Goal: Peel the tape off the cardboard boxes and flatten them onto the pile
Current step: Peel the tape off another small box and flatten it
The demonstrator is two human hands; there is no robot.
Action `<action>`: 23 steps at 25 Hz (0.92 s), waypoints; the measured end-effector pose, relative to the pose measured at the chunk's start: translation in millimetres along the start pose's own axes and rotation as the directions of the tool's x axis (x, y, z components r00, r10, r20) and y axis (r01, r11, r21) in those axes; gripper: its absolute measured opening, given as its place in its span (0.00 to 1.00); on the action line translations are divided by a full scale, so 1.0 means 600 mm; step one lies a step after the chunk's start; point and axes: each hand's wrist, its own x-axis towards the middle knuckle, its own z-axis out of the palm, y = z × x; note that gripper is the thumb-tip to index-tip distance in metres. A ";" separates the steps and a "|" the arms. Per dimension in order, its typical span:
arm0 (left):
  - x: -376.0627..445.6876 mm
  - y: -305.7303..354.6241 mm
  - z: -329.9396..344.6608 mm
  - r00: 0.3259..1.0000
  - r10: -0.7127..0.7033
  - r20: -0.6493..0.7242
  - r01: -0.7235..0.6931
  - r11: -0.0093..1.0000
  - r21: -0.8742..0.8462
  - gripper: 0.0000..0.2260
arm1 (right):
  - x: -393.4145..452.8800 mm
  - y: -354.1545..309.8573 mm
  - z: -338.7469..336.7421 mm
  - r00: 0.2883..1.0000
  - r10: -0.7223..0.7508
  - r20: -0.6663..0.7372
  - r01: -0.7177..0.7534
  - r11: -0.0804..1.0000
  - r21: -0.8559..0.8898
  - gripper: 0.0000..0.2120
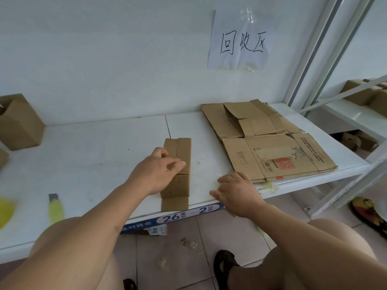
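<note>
Pressing a flattened box (177, 174) near the shelf's (94, 153) front edge, the left hand (159, 172) pinches its seam; the right hand (236, 193) rests spread. Light, stiff cardboard: probably grip edges.

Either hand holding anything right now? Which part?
Left hand rests on top of the flattened box, fingers at its middle seam; whether it pinches tape there cannot be told. Right hand lies on the shelf, holding nothing.

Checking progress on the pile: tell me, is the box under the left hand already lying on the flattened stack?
No, the box under the left hand lies on the bare shelf, apart from the flattened stack.
</note>
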 end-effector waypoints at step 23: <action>0.134 -0.069 0.017 0.987 -0.023 -0.161 -0.023 0.961 -0.276 0.23 | 0.123 -0.111 -0.052 0.993 0.100 -0.059 -0.029 0.702 0.711 0.31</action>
